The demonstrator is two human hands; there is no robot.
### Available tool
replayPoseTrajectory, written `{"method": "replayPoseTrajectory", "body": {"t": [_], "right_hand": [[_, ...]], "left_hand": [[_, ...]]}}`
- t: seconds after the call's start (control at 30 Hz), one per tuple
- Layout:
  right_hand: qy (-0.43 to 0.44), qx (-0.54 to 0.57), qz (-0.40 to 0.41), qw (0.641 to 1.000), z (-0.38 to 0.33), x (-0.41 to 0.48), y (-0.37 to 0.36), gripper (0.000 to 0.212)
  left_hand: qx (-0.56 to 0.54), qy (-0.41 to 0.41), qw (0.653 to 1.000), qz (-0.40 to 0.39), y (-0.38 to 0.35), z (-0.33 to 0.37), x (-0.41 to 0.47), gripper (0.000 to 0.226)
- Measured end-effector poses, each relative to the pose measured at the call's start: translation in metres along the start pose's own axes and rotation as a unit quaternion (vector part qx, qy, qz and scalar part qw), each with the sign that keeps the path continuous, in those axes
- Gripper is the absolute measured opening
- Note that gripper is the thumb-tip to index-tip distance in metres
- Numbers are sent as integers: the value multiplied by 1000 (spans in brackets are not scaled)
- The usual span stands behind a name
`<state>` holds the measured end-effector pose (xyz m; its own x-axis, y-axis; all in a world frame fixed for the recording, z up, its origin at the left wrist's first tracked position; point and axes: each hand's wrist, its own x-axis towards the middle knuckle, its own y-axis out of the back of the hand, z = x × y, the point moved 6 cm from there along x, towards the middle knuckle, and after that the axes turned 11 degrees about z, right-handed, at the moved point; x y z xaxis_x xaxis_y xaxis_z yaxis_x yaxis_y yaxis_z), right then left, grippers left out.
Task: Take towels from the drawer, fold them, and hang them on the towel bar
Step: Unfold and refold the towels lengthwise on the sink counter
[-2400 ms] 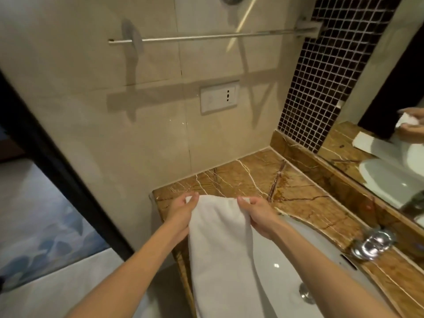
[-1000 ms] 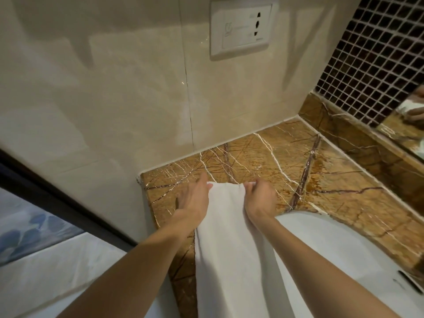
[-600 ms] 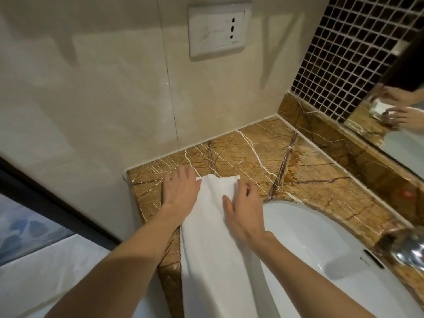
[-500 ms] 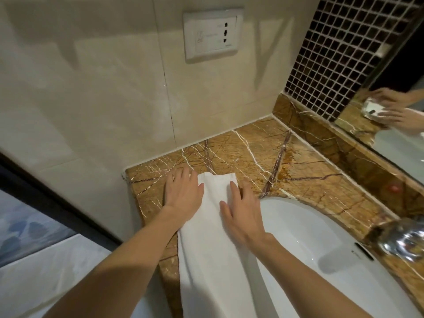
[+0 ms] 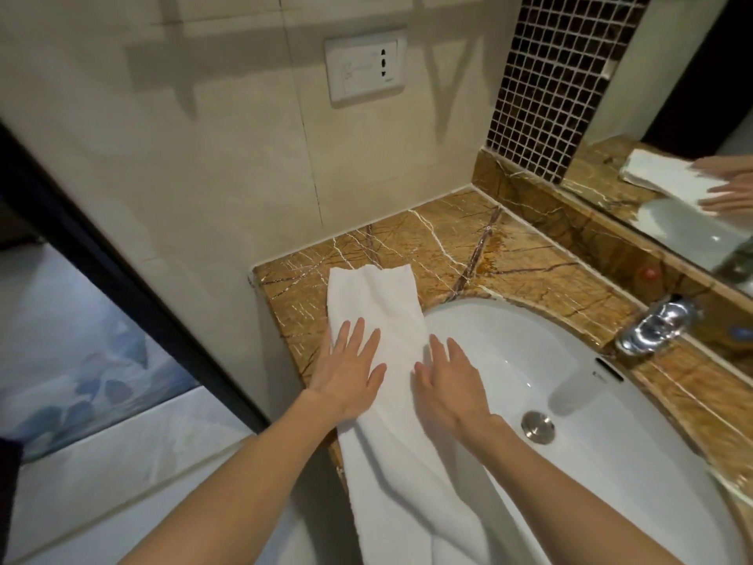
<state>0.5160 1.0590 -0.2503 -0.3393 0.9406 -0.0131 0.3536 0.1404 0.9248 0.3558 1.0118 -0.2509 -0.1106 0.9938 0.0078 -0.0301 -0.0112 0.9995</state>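
Head view shows my left hand [image 5: 349, 371] and right hand [image 5: 448, 385] have slid back from the far end of the white towel [image 5: 379, 303]; both lie flat, fingers spread, gripping nothing. I judge this as smoothing the lengthwise fold. It lies on the brown marble counter [image 5: 525, 275], overlapping the basin [image 5: 570, 422] rim, near end drooping off. Towel bar out of view.

Both hands slid nearward along towel [image 5: 379, 320]: left hand [image 5: 351, 371] and right hand [image 5: 448, 385] now flat mid-strip, fingers spread, far end uncovered, smoothed on counter [image 5: 529, 275].
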Motion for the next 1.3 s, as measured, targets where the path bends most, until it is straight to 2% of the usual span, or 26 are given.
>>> {"method": "replayPoseTrajectory", "body": {"t": [0.2, 0.33, 0.4, 0.5, 0.63, 0.77, 0.83, 1.03, 1.17, 1.2, 1.3], "right_hand": [[-93, 52, -69, 992, 44, -67, -9, 58], [-122, 52, -120, 984, 62, -112, -8, 51], [-155, 72, -134, 976, 70, -131, -7, 45], [-184, 94, -133, 969, 75, -156, 0, 42], [-195, 115, -137, 964, 76, -179, 13, 51], [-188, 117, -135, 966, 75, -193, 28, 51], [-181, 118, -134, 967, 73, -197, 31, 51], [-162, 160, -126, 965, 68, -203, 26, 50], [-162, 160, -118, 967, 70, -204, 23, 35], [-156, 156, -115, 969, 71, -203, 24, 29], [-135, 158, -84, 974, 70, -201, 32, 36]], "left_hand": [[-19, -15, 999, -28, -5, 21, -51, 64], [-65, -3, 997, -31, -6, 41, -84, 63], [-124, 29, 991, -31, -6, 52, -105, 63], [-272, 118, 955, -15, -3, 65, -134, 60], [-428, 202, 880, 27, 3, 85, -163, 55], [-541, 269, 797, 19, 6, 95, -169, 55], [-575, 278, 770, 5, 5, 97, -167, 59], [-600, 303, 740, 32, 1, 94, -161, 55], [-587, 325, 737, 82, 5, 89, -166, 49], [-588, 326, 735, 86, 5, 89, -168, 51], [-617, 319, 716, 70, 5, 92, -171, 69]]}}
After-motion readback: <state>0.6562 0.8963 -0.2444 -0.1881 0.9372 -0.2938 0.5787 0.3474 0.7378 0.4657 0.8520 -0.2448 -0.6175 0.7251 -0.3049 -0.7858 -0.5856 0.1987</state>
